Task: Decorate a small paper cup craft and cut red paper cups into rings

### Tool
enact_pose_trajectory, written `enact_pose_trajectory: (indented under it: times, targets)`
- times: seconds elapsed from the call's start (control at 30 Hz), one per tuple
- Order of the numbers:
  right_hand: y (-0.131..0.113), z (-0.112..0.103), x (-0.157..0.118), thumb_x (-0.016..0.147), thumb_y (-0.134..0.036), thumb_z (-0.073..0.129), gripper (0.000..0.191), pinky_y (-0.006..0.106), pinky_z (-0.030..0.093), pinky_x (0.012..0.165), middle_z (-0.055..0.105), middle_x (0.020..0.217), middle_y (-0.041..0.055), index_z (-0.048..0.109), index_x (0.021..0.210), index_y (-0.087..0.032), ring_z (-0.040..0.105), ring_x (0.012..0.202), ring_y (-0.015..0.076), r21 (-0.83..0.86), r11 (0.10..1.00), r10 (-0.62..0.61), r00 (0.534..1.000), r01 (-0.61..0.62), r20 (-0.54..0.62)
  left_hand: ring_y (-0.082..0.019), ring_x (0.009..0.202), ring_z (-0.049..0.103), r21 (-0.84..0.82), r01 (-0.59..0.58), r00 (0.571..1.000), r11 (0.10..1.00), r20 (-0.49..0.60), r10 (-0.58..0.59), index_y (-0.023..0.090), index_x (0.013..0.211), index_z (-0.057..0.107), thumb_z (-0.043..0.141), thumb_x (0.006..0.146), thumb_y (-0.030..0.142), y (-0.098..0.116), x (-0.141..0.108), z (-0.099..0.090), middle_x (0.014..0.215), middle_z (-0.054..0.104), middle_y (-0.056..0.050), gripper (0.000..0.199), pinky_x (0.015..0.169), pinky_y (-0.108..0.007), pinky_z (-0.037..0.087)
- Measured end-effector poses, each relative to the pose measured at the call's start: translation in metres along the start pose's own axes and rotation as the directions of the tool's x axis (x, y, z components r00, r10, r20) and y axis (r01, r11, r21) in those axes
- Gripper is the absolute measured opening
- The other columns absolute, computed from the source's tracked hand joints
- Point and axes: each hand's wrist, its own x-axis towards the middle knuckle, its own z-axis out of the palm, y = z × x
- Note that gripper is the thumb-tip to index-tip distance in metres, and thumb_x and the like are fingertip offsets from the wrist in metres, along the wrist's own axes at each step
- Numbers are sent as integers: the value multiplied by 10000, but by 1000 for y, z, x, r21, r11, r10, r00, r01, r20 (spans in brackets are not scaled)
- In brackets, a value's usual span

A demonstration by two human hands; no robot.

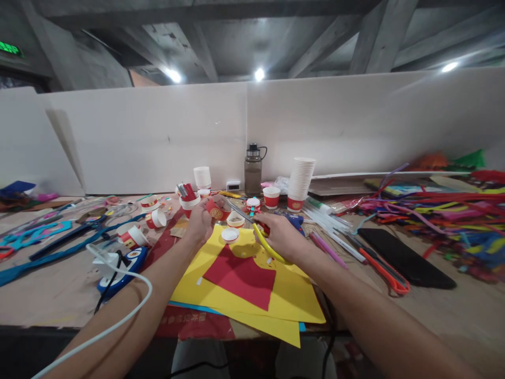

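My left hand (198, 225) pinches a red piece of paper cup (218, 211) with a gold emblem, above the table. Closed around the yellow handles of a pair of scissors (272, 251) is my right hand (279, 236). The blades point up and left toward the cup piece; whether they touch it I cannot tell. Just below, a cut-down paper cup (235, 220) and a white paper disc (230, 235) lie close together. A red paper sheet (240, 273) with a curved cut edge rests on yellow sheets (185, 281), with small scraps on them.
Stacked paper cups (302, 181), a water bottle (253, 171) and a cup of pens (190, 202) stand at the back. Tipped cups (134, 237) and a blue-and-white power strip (126, 271) sit left. Rightward lie a phone (406, 258), a box cutter (384, 271) and colourful pipe cleaners (437, 210).
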Motion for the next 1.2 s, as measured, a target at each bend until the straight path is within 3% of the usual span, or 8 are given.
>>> enact_pose_trajectory:
  times: [0.17,0.47,0.63,0.73,0.83,1.0,1.2]
  targets:
    - [-1,0,-1,754,-204,563,284,238,396,670,684,907,76,658,1021,-186,578,770,173,-34,999,30,1000,-30,-8,-85,593,550,-33,41,998,999,41,-40,154,683,573,707,617,152,-1,1,1,639,592,19,149,544,-181,446]
    - [0,3,-1,754,-240,572,221,228,381,630,693,852,69,677,943,-195,569,705,156,-57,998,41,999,-41,-10,-63,496,489,-17,134,984,991,-116,-135,154,657,552,783,491,200,3,0,6,571,542,54,288,461,-164,408]
    - [0,2,-1,749,-220,569,239,232,398,641,703,857,71,680,958,-189,592,710,160,-39,998,41,999,-41,1,-73,531,520,1,99,995,995,-4,-99,149,726,583,788,520,217,7,0,4,634,584,26,299,462,-162,405]
    - [-1,1,-1,755,-207,563,258,236,418,682,707,900,75,676,986,-192,613,765,171,-22,999,40,999,-40,12,-85,580,556,1,41,998,999,-45,-41,154,781,592,794,536,219,7,2,0,677,612,14,324,493,-164,420]
    - [0,0,-1,756,-209,570,292,249,432,734,700,959,82,661,1034,-195,620,844,189,-18,1000,23,1000,-23,9,-94,593,566,18,12,1000,1000,-15,-12,144,768,591,785,554,234,6,4,-2,668,606,9,303,496,-170,421]
    - [5,4,0,762,-233,581,378,284,428,829,656,1085,119,620,1133,-170,593,974,219,-41,999,7,1000,-8,-19,-101,593,576,0,72,997,997,23,-72,151,726,590,760,581,256,-1,1,2,649,596,15,247,516,-188,442]
    - [0,5,0,764,-211,576,308,252,422,739,672,976,90,635,1065,-190,590,865,191,-75,996,53,999,-54,-9,-112,620,593,-24,110,993,994,51,-108,148,753,601,797,531,222,-3,-1,3,657,596,11,305,559,-201,471]
